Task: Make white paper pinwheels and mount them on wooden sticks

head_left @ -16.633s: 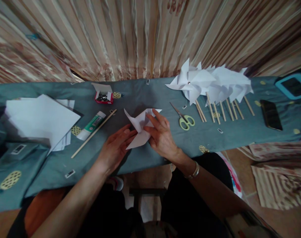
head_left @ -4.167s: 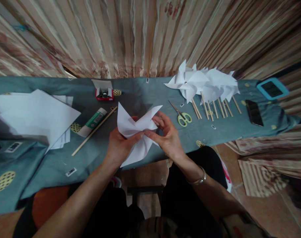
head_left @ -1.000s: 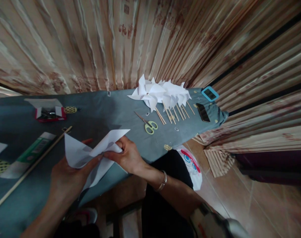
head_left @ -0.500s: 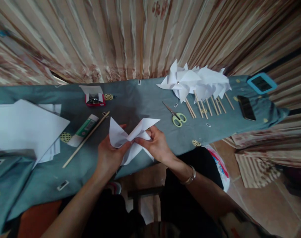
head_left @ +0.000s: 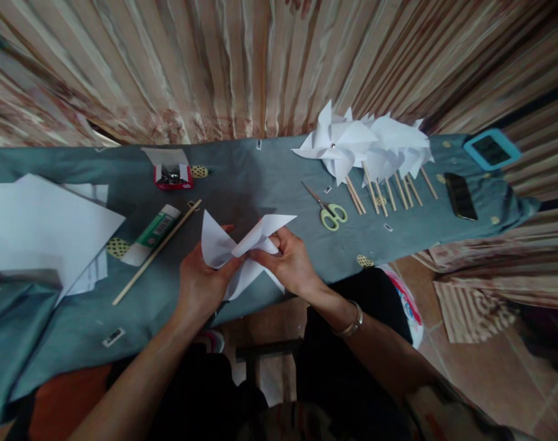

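A white paper pinwheel (head_left: 248, 277), without a stick, is held above the table's front edge between both hands. My left hand (head_left: 204, 272) grips it from the left, thumb pressed near the centre and fingers partly hidden behind the paper. From the right, my right hand (head_left: 290, 257) pinches the folded paper, its thumb also near the middle. The points curl up at the left and right, and others hang down toward me. Left of my hands lies a thin wooden stick (head_left: 157, 252), beside a green and white packet (head_left: 154, 234).
Finished pinwheels on sticks (head_left: 352, 144) lie at the back right. Green-handled scissors (head_left: 330, 214), a phone (head_left: 461, 196) and a blue-framed device (head_left: 492, 149) are nearby. A red box of small metal pieces (head_left: 173, 176) and white paper sheets (head_left: 44, 233) lie left.
The view has shifted slightly, so the table things sit a little differently in the picture. Both hands keep their hold on the paper pinwheel, with hardly any movement.
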The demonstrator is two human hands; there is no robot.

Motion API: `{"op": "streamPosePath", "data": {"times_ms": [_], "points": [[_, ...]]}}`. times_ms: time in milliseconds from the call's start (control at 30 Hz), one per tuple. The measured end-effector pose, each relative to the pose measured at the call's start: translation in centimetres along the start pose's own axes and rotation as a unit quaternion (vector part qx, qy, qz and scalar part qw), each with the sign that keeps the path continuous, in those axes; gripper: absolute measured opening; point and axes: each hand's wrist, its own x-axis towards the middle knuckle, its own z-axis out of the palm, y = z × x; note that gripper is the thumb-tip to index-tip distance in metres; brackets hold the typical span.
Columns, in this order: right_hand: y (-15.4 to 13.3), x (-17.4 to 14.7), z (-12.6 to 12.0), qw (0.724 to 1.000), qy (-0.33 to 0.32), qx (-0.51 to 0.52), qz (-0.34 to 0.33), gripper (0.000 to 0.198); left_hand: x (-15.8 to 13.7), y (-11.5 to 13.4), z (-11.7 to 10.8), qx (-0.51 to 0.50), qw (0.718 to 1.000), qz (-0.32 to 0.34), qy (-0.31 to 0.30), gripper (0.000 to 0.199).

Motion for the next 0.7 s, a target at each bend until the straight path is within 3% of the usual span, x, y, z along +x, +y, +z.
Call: {"op": "streamPosePath", "data": {"times_ms": [300, 700], "points": [[0.50, 0.05, -0.18, 0.999, 0.000, -0.042, -0.013, 0.036, 0.05, -0.23, -0.03, 0.020, 1.000, 0.019, 0.001, 0.053], [0.61, 0.11, -0.05, 0.999, 0.008, -0.041, -0.019, 0.034, 0.08, -0.55, 0.12, 0.008, 1.000, 0.018, 0.003, 0.057]]}}
